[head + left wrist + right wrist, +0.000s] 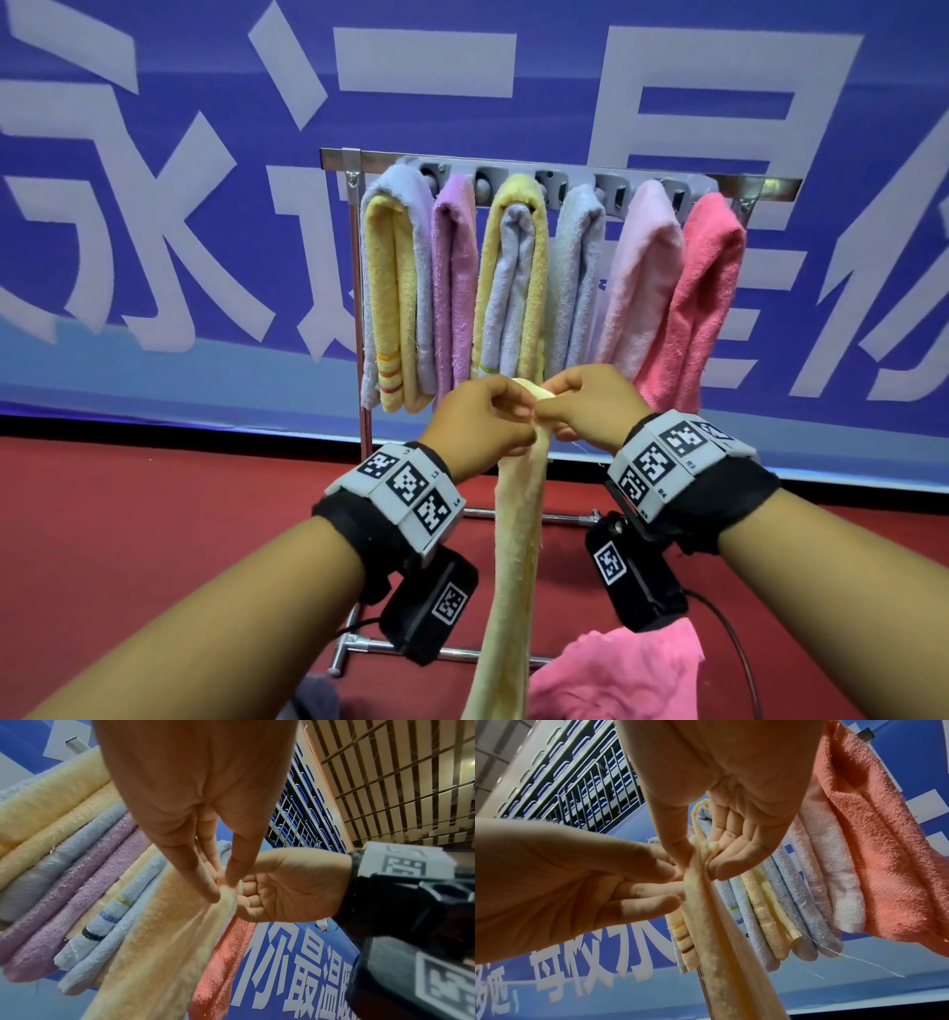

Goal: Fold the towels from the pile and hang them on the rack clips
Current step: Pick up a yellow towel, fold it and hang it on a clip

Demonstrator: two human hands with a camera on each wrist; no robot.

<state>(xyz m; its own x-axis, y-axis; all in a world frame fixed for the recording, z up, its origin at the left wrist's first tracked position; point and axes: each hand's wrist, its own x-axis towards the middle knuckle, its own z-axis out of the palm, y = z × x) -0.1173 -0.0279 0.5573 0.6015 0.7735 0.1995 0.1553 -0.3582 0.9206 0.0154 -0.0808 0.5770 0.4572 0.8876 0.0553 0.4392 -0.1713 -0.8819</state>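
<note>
A pale yellow towel [516,539] hangs in a long narrow strip in front of me. My left hand [506,416] and right hand [552,406] meet at its top end and both pinch the bunched edge. In the left wrist view my left hand [223,890] pinches the towel [159,953] between thumb and fingers, with the right hand [282,886] against it. The right wrist view shows my right hand [700,858] nipping the gathered top of the towel [721,943], the left hand [577,882] beside it. Behind stands the rack [770,185], its grey clip bar [611,187] holding several folded towels.
Hung towels run from a yellow-and-lilac one [395,288] at the left to a bright pink one [703,298] at the right. A pink towel [616,673] and a grey one [318,699] lie on the red floor. The rack's metal foot [462,652] and a black cable [739,647] are near.
</note>
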